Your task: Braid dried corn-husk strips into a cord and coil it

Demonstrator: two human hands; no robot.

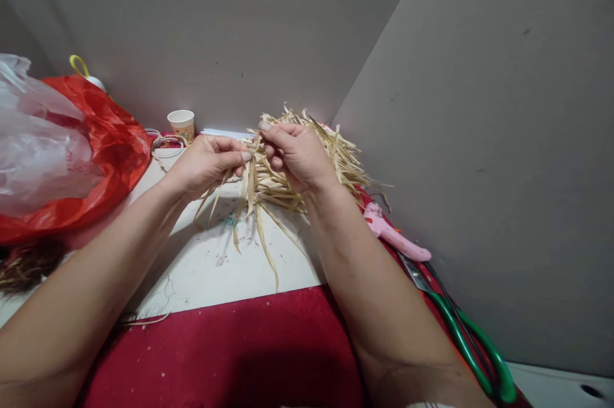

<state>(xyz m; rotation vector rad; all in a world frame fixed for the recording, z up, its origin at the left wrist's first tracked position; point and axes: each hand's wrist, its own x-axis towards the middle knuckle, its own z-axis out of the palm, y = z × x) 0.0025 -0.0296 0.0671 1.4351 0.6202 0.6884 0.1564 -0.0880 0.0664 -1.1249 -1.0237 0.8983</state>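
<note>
My left hand (211, 162) pinches pale, dry leaf strips (252, 184) between thumb and fingers, and loose ends hang below it. Slightly higher and to the right, my right hand (300, 152) is closed too, its thumb tip pressed to a finger at the upper end of the strips. What exactly sits in that pinch is too small to make out. Behind and beside the right hand lies a thick pile of dried straw-like leaves (348, 162). Several long strips trail down over the white board (211, 274) under the hands.
A paper cup (181, 125) and a coil of cord (167, 147) stand at the back. Red and clear plastic bags (115, 133) fill the left. Along the right wall lie a pink-handled tool (398, 238) and green-handled scissors (460, 325). Red cloth (230, 357) covers the front.
</note>
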